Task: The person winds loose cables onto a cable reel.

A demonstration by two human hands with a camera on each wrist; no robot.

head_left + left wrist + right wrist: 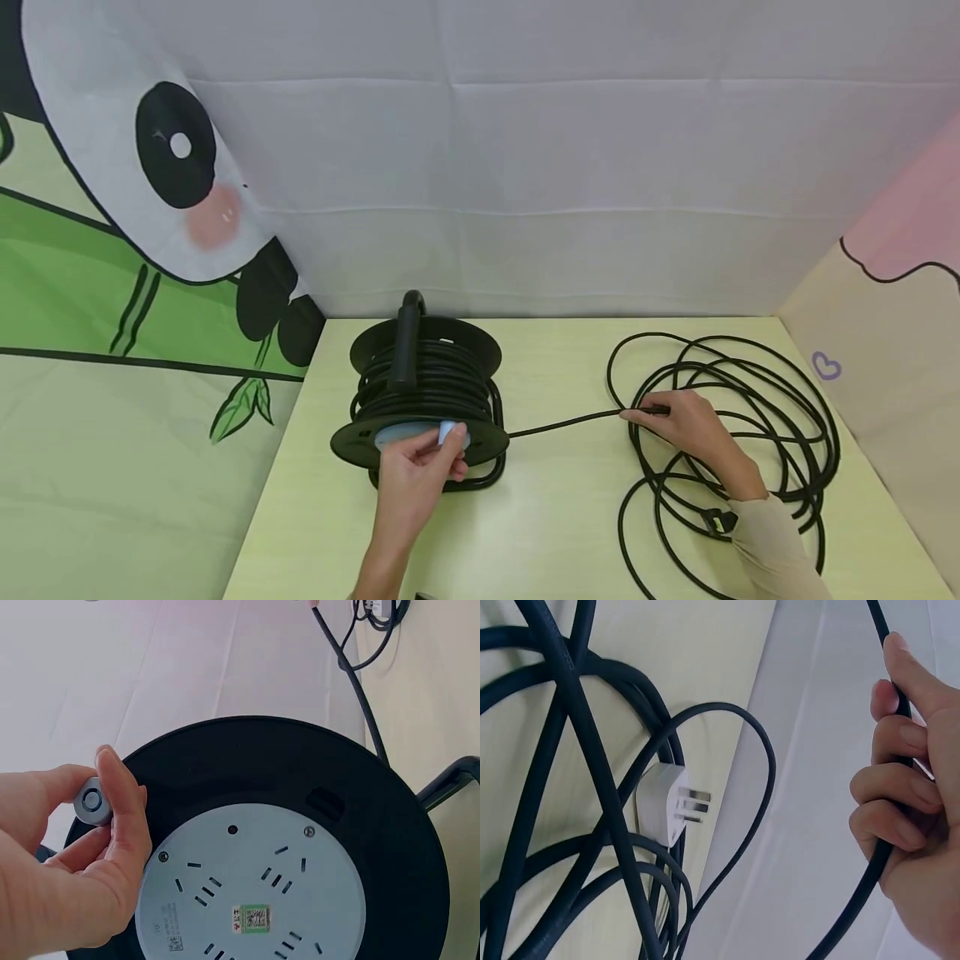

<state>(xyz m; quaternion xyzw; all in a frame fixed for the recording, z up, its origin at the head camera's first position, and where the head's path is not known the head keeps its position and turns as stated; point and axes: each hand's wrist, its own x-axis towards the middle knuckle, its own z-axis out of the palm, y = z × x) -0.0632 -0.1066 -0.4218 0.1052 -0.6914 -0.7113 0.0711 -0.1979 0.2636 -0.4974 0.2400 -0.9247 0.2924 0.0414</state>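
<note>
A black cable reel (pixel 352 443) stands on the left of the table, wound with black cord. My left hand (pixel 412 487) is in front of it, thumb and fingers pinching the small pale blue-grey crank knob (pixel 91 801) near the edge of the reel's light round face (pixel 251 915). From the reel's right side a stretch of cable (pixel 562 425) runs across to my right hand (pixel 693 429). In the right wrist view, the fingers of that hand curl round the cable (pixel 859 896), with the thumb along it. Loose loops of cable (pixel 828 442) lie beneath and around the right hand.
A white plug (pixel 660 802) with metal prongs sits among the loops in the right wrist view. The reel's black carrying handle (pixel 406 350) sticks up at its top. Printed cloth walls (pixel 525 167) stand behind and beside the pale table (pixel 547 500).
</note>
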